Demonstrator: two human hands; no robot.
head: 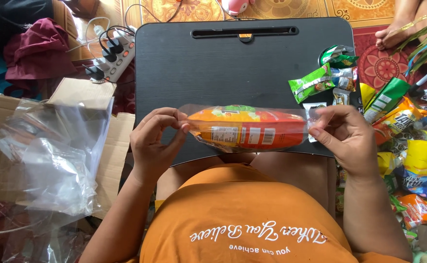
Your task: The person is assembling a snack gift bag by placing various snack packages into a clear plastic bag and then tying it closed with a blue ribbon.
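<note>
At the centre of the frame, a clear plastic bag [246, 127] holding orange and red snack packets is stretched above the black lap desk [213, 63]. The left hand [154, 142] pinches its left end; the right hand [346, 136] pinches the right end. Loose empty clear plastic bags [52, 151] lie at left, on flattened cardboard [84, 92]; a heap of colourful snack packets [408, 141] at right.

Head view, looking down. My left hand [152, 141] and right hand [347, 139] pinch the two ends of a clear plastic bag [245, 127] packed with orange and red snack packets, held level just above the near edge of the black worktop [213, 68]. Green sachets [315, 82] lie at its right edge; loose clear bags [52, 156] rest on cardboard [84, 92] to my left.
</note>
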